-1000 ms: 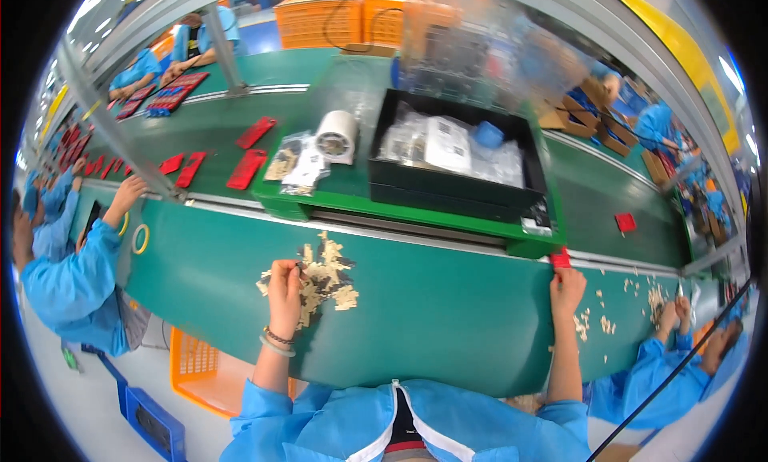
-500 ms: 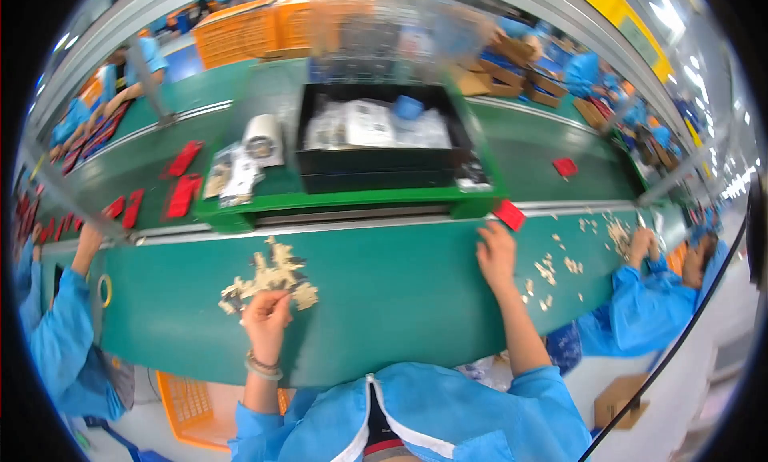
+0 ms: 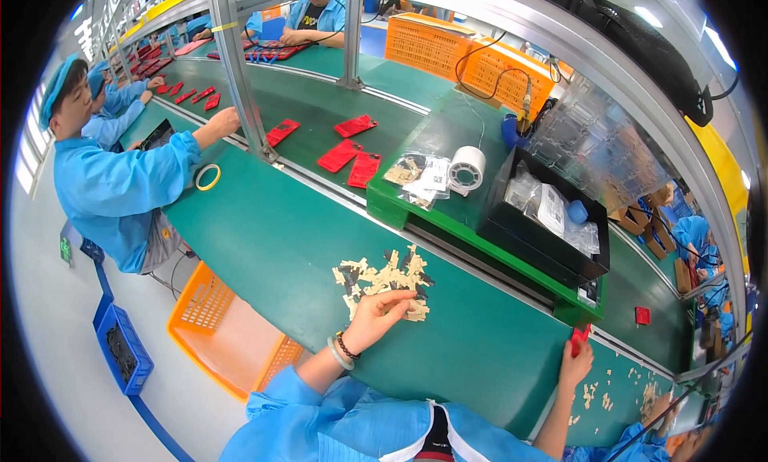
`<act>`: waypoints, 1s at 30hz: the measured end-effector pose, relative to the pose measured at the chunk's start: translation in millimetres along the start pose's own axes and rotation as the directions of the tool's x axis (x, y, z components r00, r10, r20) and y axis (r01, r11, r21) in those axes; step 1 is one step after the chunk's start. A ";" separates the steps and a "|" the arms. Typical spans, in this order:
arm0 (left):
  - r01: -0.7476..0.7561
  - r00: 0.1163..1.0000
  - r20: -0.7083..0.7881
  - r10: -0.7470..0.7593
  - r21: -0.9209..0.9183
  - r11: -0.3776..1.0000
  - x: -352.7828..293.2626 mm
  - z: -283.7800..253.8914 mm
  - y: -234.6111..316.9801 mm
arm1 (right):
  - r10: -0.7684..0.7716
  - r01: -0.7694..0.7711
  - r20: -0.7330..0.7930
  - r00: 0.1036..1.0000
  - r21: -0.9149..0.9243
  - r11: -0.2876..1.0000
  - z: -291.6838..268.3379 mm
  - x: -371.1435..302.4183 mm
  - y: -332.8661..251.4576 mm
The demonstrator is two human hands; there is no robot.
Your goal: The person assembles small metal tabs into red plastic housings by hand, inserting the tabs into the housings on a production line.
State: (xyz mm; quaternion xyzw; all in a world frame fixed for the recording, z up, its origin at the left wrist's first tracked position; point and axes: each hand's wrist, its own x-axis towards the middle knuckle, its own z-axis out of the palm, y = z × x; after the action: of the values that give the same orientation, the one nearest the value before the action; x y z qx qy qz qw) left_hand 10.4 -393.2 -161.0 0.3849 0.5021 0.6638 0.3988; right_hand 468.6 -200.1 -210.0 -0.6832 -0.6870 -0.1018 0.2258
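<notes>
My left hand point(image 3: 378, 321), with a dark beaded bracelet and a pale bangle at its wrist, is over the near edge of a pile of small beige and black pieces point(image 3: 372, 278). Its thumb and forefinger are pinched together; anything between them is too small to make out. Farther right, by the metal rail of the green worktop point(image 3: 480, 358), my right hand point(image 3: 574, 368) has its fingers closed on a flat red piece point(image 3: 580, 339). Part of that piece is hidden by the fingers.
Beyond the rail, several red pieces point(image 3: 340, 155) lie on another green belt point(image 3: 304, 102). A green stand carries a black tray point(image 3: 548, 250) of plastic bags and a white spool point(image 3: 467, 168). A co-worker point(image 3: 120, 182) sits left, near a yellow tape ring point(image 3: 208, 177). An orange crate point(image 3: 228, 330) stands below.
The view has swung left, so the bench now slants down to the right. My right fingers, beside the red piece before, are now closed on it. My left hand remains at the pile.
</notes>
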 end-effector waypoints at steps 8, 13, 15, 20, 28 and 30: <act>0.217 0.959 0.218 -0.181 -0.153 0.964 27.3 26.6 -14.4 | -0.503 0.385 0.166 0.848 0.460 0.800 -61.9 -116.4 -163.7; 0.055 0.962 0.269 -0.055 0.006 0.998 33.1 59.0 -36.1 | -0.654 0.458 0.159 0.740 0.594 0.662 -66.7 -130.4 -182.2; 0.288 0.924 0.278 -0.262 -0.058 0.956 31.0 68.8 -33.5 | -0.648 0.441 0.145 0.748 0.621 0.648 -70.8 -130.2 -174.2; 0.282 0.910 0.358 -0.208 -0.167 0.945 23.1 98.7 -32.4 | -0.315 -0.065 0.270 0.910 0.843 0.535 -85.1 -119.0 -185.3; 0.297 0.847 0.441 -0.297 0.071 0.952 2.9 97.3 -30.9 | -0.321 0.040 0.038 0.946 0.971 0.234 -70.6 -83.9 -213.8; 0.325 0.833 0.446 -0.326 0.082 0.942 4.0 99.7 -27.4 | -0.410 0.403 -0.223 0.884 0.808 0.430 -72.9 -76.8 -208.9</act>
State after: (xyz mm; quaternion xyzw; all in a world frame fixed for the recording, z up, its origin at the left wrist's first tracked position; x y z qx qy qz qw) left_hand 103.6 -348.8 -167.4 0.4387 0.4540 0.4774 0.6112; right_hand 272.7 -310.9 -145.4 -0.3054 -0.7945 0.1894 0.4895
